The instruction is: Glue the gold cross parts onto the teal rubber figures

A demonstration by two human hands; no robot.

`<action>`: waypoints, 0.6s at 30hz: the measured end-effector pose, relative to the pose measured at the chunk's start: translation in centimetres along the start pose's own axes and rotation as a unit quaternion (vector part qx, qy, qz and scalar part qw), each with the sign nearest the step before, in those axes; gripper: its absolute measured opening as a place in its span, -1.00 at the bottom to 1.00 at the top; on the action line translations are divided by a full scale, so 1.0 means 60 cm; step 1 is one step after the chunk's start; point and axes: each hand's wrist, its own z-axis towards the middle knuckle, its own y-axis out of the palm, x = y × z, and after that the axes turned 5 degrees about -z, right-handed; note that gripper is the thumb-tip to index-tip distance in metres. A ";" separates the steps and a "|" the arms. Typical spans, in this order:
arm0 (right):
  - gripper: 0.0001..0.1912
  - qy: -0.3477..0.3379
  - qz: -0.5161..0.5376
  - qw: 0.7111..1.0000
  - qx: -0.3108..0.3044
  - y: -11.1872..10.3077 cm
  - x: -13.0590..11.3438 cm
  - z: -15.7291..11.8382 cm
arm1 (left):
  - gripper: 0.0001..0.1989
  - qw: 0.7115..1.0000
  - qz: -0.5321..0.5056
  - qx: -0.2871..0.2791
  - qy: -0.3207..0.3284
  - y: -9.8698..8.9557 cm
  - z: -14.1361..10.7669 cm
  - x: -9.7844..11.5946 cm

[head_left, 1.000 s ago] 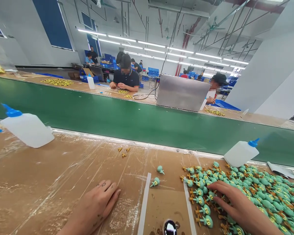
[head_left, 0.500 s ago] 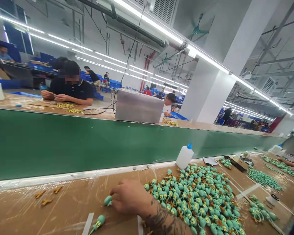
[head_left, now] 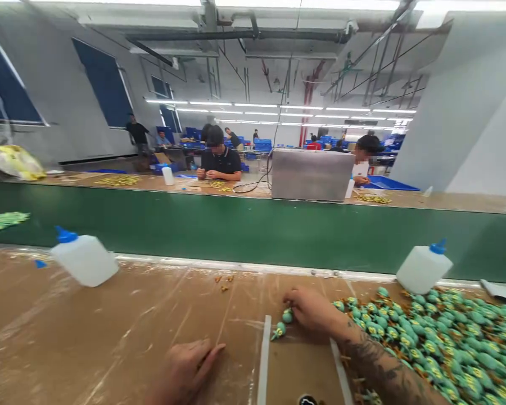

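Note:
My right hand [head_left: 314,309] reaches in over the brown table, fingers bent and pressed together. A small teal toy figure [head_left: 287,316] shows at its fingertips; how they grip it is partly hidden. Just beside lies another teal figure [head_left: 279,330] with yellow marking. To the right, a large heap of the same teal figures [head_left: 430,337] with orange-brown parts spreads past my forearm. My left hand [head_left: 189,368], slightly blurred, hovers low at the front with thumb and forefinger apart and nothing seen between them. Small orange-brown pieces [head_left: 224,288] lie farther back.
White bottles with blue caps stand left [head_left: 86,261] and right [head_left: 424,269] by a green conveyor belt [head_left: 219,233]. Pale strips [head_left: 264,360] mark the table, and a dark round object [head_left: 307,400] sits at the front edge. Across the belt, people work near a metal box [head_left: 312,174].
The view has swung left and levelled. My left hand has come into view, as has the left bottle. My right hand stays by the two teal figures, which now appear closer together.

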 end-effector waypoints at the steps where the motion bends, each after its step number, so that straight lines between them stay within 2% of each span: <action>1: -0.84 -0.014 0.008 1.000 0.001 0.004 0.002 0.000 | -0.43 0.999 -0.028 -0.018 -0.035 -0.011 0.001 0.003; 6: -0.88 -0.083 0.024 0.996 -0.017 0.007 -0.013 -0.012 | -0.38 0.987 -0.092 -0.016 -0.129 -0.020 0.026 0.039; 10: -0.59 -0.097 0.026 0.995 -0.012 0.010 -0.026 -0.025 | -0.31 0.964 -0.169 0.014 -0.203 -0.012 0.038 0.046; 12: -0.53 -0.108 0.029 0.994 -0.012 0.013 -0.026 -0.030 | -0.27 0.951 -0.207 0.030 -0.227 -0.007 0.044 0.038; 18: -0.68 -0.130 0.037 0.991 -0.009 0.017 -0.021 -0.039 | -0.26 0.928 -0.286 0.046 -0.234 -0.015 0.050 0.023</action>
